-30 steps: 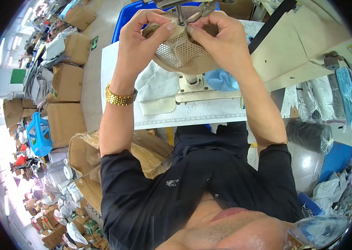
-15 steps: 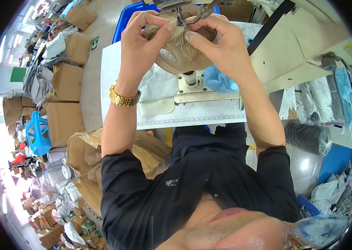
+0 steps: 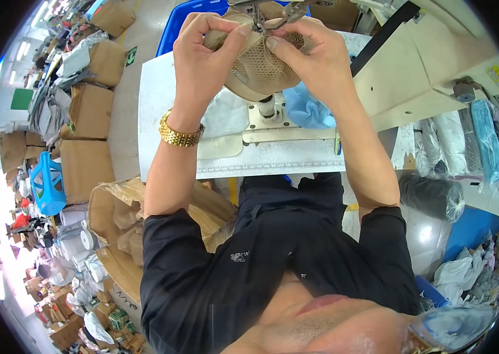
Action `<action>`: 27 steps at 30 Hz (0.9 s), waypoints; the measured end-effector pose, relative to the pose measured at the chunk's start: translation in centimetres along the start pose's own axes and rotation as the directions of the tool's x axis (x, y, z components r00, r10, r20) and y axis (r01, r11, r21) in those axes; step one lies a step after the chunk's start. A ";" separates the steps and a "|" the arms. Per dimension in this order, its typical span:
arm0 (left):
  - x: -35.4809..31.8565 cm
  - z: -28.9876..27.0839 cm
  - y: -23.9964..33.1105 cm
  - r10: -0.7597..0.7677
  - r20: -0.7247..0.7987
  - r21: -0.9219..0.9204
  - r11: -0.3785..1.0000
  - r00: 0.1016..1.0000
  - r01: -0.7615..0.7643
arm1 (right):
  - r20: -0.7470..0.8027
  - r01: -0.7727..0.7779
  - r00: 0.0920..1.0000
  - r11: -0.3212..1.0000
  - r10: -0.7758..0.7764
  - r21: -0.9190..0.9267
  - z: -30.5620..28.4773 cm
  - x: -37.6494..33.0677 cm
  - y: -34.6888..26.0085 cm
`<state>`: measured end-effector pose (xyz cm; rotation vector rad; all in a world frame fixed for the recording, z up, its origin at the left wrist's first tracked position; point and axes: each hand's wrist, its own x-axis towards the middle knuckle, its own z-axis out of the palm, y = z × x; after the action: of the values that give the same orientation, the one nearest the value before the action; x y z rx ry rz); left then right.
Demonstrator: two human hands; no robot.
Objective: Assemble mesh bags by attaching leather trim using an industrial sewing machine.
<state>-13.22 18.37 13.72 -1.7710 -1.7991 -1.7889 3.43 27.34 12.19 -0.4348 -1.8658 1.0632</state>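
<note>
My left hand and my right hand are both raised at the top of the view, each pinching the edge of a tan mesh cap piece between thumb and fingers. The piece sits under the needle of a cream sewing machine, above its post. A gold watch circles my left wrist. Below my hands lie white fabric and a blue cloth on the white table. A blue crate stands behind it. Cardboard boxes sit on the floor to my left.
</note>
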 end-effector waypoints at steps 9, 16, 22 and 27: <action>0.1 -0.1 0.4 -0.073 0.000 0.109 0.991 0.997 0.072 | 0.008 0.000 1.000 0.998 0.000 0.055 -0.1 0.5 0.5; -0.2 0.5 0.2 -0.139 -0.022 -0.015 0.990 0.990 0.138 | 0.010 0.007 1.000 0.998 -0.008 0.068 -0.1 0.2 1.0; 2.4 -0.3 -1.5 -0.186 0.079 -0.134 0.972 0.979 0.195 | -0.038 0.093 0.995 0.995 -0.095 -0.034 0.0 -0.1 0.8; 5.0 -0.1 -1.6 -0.350 0.417 -0.057 0.911 0.839 0.409 | -0.061 -0.008 0.998 1.000 0.007 -0.015 0.1 -0.2 1.2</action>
<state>-16.12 22.04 16.13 -2.0776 -2.3849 -1.8214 3.29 27.84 11.10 -0.4787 -1.8205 1.0305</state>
